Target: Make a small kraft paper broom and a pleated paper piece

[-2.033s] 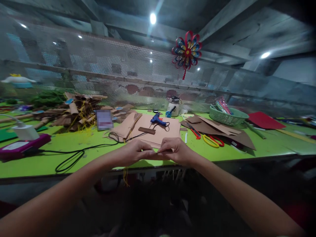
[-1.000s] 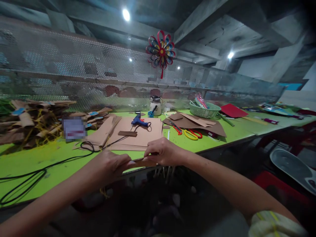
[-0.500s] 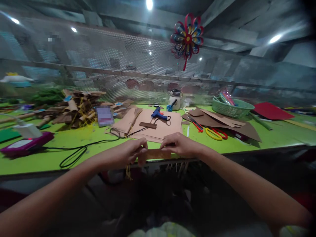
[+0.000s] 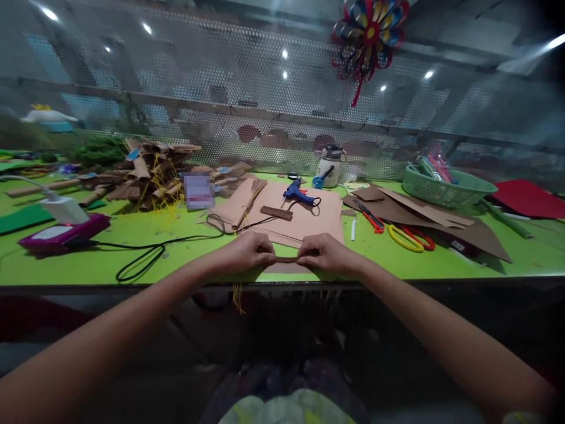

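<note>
Between my two hands a narrow strip of brown paper [image 4: 286, 259] is stretched level, just above the table's front edge. My left hand [image 4: 252, 252] pinches its left end, and my right hand [image 4: 321, 253] pinches the right end. Just beyond them lie stacked sheets of brown paper [image 4: 320, 222]. On the sheets rest a blue glue gun [image 4: 299, 193] and a folded dark brown strip [image 4: 276, 212]. A rolled paper piece with a fanned end [image 4: 249, 203] lies at the stack's left.
Orange-handled scissors [image 4: 375, 223] and yellow-and-red-handled scissors [image 4: 406, 238] lie right, by brown card [image 4: 479, 238] and a green basket [image 4: 459, 189]. Left, a purple power strip [image 4: 64, 234] feeds a black cord [image 4: 165, 242]. Paper bundles [image 4: 150, 176] and a bottle [image 4: 331, 165] stand behind.
The strip was a wider, flatter band and now shows as a narrow one. Both hands have come slightly up over the table edge. The whole view has shifted, with table items lying further right.
</note>
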Motion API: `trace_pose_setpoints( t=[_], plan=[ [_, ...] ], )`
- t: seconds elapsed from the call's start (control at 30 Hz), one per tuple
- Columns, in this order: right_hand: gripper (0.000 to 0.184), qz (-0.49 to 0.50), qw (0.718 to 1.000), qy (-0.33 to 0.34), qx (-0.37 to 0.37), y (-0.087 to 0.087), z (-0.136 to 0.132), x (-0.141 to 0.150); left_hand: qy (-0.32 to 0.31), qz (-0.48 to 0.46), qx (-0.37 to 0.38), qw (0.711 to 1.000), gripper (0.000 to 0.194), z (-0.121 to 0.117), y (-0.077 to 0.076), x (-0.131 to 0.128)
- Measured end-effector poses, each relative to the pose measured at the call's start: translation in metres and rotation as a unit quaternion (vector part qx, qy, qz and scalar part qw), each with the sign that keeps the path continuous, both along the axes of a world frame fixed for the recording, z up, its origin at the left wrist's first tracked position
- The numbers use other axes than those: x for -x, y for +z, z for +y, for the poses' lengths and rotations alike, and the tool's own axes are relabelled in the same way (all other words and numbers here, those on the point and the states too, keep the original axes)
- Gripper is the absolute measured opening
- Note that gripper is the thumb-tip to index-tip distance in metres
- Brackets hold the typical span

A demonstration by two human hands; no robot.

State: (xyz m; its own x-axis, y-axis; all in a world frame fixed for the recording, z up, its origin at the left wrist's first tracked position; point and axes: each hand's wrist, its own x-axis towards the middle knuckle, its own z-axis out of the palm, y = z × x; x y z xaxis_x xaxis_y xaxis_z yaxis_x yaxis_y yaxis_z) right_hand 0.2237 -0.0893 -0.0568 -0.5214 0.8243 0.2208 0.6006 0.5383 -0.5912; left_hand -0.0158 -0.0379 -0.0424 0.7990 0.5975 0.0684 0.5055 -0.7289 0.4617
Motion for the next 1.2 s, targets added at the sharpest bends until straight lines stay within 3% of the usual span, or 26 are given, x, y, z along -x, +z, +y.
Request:
trace_pose_setpoints(
  t=[0.1,0.33,0.5,0.67,0.77,0.87,1.0,1.1,1.2],
  plan=[
    [0.011,-0.003,1.0,0.008,-0.02,-0.002,0.0,-0.003,-0.009,-0.002,0.031,0.999,0.024,0.002,-0.002,0.001],
    [0.012,0.001,1.0,0.021,0.023,0.009,-0.004,-0.004,0.004,-0.022,0.068,0.997,0.018,-0.001,0.003,0.002],
    [0.014,-0.053,0.993,0.056,-0.083,0.009,-0.006,0.001,-0.009,-0.048,-0.04,0.998,0.015,-0.01,0.002,-0.001],
    [0.016,-0.04,0.979,0.031,-0.199,0.009,-0.007,0.004,-0.014,-0.069,-0.121,0.99,0.013,-0.016,0.008,-0.009],
    [0.02,-0.059,0.954,0.008,-0.294,0.026,-0.017,0.003,-0.027,-0.119,-0.252,0.96,0.017,-0.024,0.021,-0.008],
    [0.023,-0.132,0.917,-0.003,-0.376,0.038,-0.034,0.003,-0.04,-0.098,-0.367,0.924,0.019,-0.038,0.026,-0.002],
    [0.026,-0.171,0.908,0.044,-0.379,0.018,-0.049,0.008,-0.087,-0.041,-0.373,0.923,0.022,-0.055,0.005,0.003],
    [0.027,-0.161,0.924,0.058,-0.341,-0.007,-0.051,0.011,-0.079,-0.013,-0.333,0.939,0.021,-0.06,-0.016,0.003],
    [0.026,-0.117,0.946,0.038,-0.299,-0.02,-0.05,0.009,-0.054,-0.016,-0.293,0.955,0.022,-0.061,-0.024,0.002]
  ],
)
